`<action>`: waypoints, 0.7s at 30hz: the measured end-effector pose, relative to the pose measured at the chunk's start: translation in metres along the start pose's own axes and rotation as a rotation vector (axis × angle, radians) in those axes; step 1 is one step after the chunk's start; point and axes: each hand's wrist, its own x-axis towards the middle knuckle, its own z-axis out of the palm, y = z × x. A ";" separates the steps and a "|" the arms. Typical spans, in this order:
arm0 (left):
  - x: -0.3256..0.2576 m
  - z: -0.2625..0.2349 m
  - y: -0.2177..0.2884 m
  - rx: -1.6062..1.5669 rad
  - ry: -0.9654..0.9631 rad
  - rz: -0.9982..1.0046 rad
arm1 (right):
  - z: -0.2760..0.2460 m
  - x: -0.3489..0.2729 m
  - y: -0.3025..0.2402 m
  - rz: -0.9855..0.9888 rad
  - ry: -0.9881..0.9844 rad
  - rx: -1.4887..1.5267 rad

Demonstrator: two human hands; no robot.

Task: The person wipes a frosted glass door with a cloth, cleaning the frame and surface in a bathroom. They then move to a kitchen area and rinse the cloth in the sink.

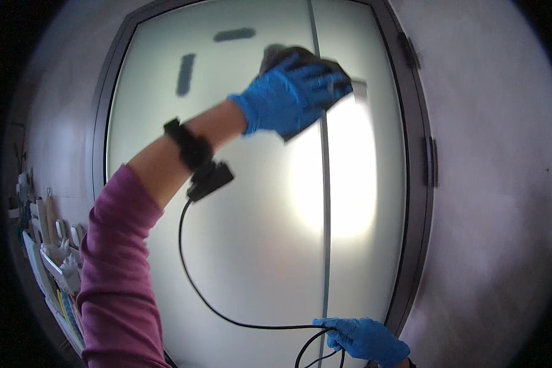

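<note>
My left hand [288,95], in a blue glove, is raised high and presses a dark cloth [299,129] flat against a frosted glass door [245,257]. Its fingers lie spread over the cloth, which sticks out around them across the dark vertical strip [326,202] on the glass. A black device [211,181] is strapped to my left wrist, and a black cable [270,327] runs down from it. Low at the right, my gloved right hand [368,340] is closed on that cable, which hangs in loops below the fingers.
A dark frame [418,245] with hinges on its right borders the door. Pale walls [484,184] stand on both sides. At the lower left, a white rack [61,270] holds several small items. Bright light shines through the glass, and two dark bar shapes [186,75] show upper left.
</note>
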 end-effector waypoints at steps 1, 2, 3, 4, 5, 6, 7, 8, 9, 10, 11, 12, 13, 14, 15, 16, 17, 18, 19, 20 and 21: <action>0.001 0.012 -0.022 0.269 -0.027 0.125 | 0.000 0.005 0.002 -0.031 0.059 0.005; 0.015 0.029 -0.033 0.180 0.046 0.040 | -0.002 0.009 0.003 -0.063 0.118 0.011; 0.024 0.039 -0.045 0.168 0.018 0.047 | -0.003 0.015 0.006 -0.042 0.115 -0.012; 0.035 0.045 -0.053 0.166 0.024 0.077 | -0.007 0.019 0.006 -0.054 0.133 -0.034; 0.053 0.058 -0.056 0.150 -0.039 0.011 | -0.013 0.023 0.011 -0.064 0.148 -0.044; 0.067 0.061 -0.066 0.144 -0.060 -0.034 | -0.017 0.027 0.012 -0.070 0.165 -0.062; 0.078 0.064 -0.078 0.136 -0.080 -0.080 | -0.023 0.028 0.013 -0.017 0.152 -0.004; 0.082 0.064 -0.094 0.416 -0.222 -0.106 | -0.028 0.029 0.013 0.039 0.136 0.057; 0.081 0.063 -0.111 0.304 -0.168 -0.219 | -0.032 0.031 0.014 0.098 0.111 0.119; 0.076 0.060 -0.134 0.286 -0.118 -0.311 | -0.034 0.032 0.015 0.117 0.058 0.123; 0.072 0.054 -0.158 0.248 -0.404 -0.551 | -0.037 0.036 0.015 0.134 0.004 0.131; 0.053 0.047 -0.175 0.288 -0.347 -0.657 | -0.038 0.036 0.017 0.148 -0.056 0.137; 0.033 0.046 -0.187 0.522 -0.200 -0.646 | -0.037 0.038 0.017 0.124 -0.041 0.081; 0.018 0.041 -0.197 0.342 -0.140 -0.684 | -0.036 0.038 0.019 0.098 -0.022 0.026; 0.007 0.038 -0.202 0.457 -0.297 -0.533 | -0.033 0.038 0.020 0.070 -0.008 -0.028; -0.007 0.032 -0.202 0.567 -0.452 -0.378 | -0.029 0.038 0.022 0.043 0.003 0.056; -0.013 0.034 -0.191 0.673 -0.349 -0.317 | -0.025 0.037 0.024 0.017 0.013 0.140; -0.018 0.032 -0.177 0.776 -0.244 -0.251 | -0.019 0.036 0.025 -0.009 0.026 0.227; -0.015 0.033 -0.157 0.481 -0.146 -0.256 | -0.015 0.035 0.027 -0.003 0.007 0.158; -0.022 0.032 -0.130 0.392 -0.092 -0.151 | -0.010 0.033 0.027 0.003 -0.018 0.086; -0.029 0.030 -0.097 0.304 -0.041 -0.037 | -0.006 0.033 0.027 0.002 -0.043 0.010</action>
